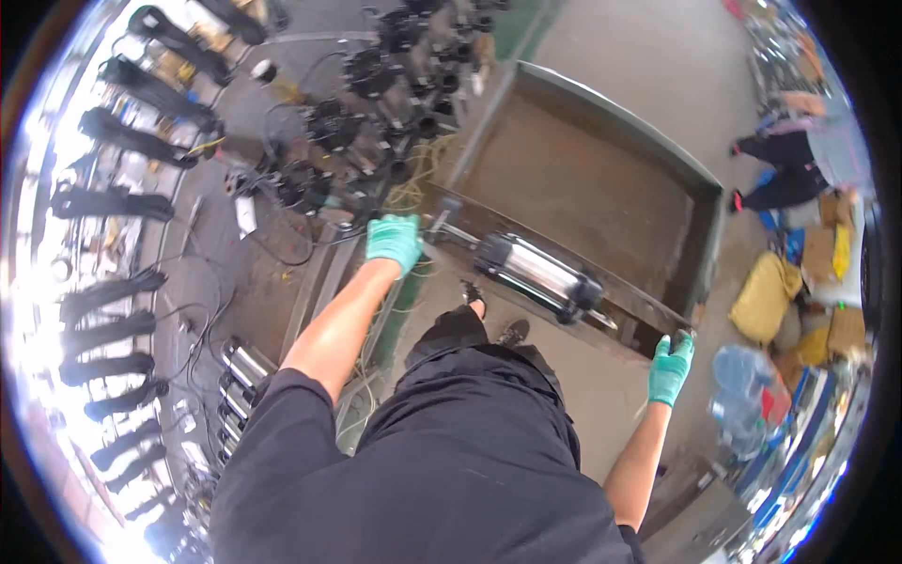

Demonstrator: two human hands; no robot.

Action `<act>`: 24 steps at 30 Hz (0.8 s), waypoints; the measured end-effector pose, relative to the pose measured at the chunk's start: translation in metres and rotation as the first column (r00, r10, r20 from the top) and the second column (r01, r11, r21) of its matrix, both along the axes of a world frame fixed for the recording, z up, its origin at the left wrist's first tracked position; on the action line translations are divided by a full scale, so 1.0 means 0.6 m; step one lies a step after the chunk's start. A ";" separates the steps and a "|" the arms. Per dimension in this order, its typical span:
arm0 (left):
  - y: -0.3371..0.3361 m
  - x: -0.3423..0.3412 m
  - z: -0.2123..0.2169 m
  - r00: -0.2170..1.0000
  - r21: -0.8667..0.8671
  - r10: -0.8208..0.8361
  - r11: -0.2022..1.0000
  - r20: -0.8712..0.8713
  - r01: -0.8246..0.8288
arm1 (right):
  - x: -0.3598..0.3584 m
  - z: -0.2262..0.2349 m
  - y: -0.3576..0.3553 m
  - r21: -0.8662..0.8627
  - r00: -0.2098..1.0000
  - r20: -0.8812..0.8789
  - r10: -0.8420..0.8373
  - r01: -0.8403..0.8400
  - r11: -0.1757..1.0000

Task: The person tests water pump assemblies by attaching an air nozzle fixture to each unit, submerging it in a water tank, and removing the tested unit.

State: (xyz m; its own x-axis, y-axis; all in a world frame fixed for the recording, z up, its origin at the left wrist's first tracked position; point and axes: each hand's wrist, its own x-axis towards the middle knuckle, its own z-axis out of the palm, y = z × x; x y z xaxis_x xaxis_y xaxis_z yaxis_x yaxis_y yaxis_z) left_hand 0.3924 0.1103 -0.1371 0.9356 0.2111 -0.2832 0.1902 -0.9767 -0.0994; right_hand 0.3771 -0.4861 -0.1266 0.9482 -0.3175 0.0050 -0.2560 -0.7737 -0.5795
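A large rusty metal tray (601, 188) holds a cylindrical steel pump (540, 274) with black end caps near its front edge. The green-gloved left hand (395, 240) and right hand (671, 368) each close around the tray's rim.

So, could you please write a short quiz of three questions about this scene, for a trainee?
1. True or false: both hands wear green gloves.
2. Which hand rests on the near corner of the metal tray? A. left hand B. right hand
3. What lies across the tray's near rim between the hands?

Key
1. True: the left hand and the right hand are both gloved in green.
2. B; the left hand is at the other end of the near rim.
3. A silver cylinder with black ends.
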 end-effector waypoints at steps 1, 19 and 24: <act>-0.001 -0.002 0.002 1.000 0.008 0.009 1.000 -0.008 -0.009 | 0.023 0.030 0.056 0.114 0.994 -0.027 0.106 -0.102 0.988; 0.058 -0.080 0.369 0.852 -0.677 -0.218 0.710 -0.476 -0.196 | 0.240 0.261 0.189 0.371 0.800 -0.243 0.549 -0.447 0.814; -0.031 0.038 0.258 0.993 -0.660 -0.120 0.747 -0.012 0.082 | 0.320 0.269 0.169 -0.137 0.803 -0.300 0.515 -0.570 0.810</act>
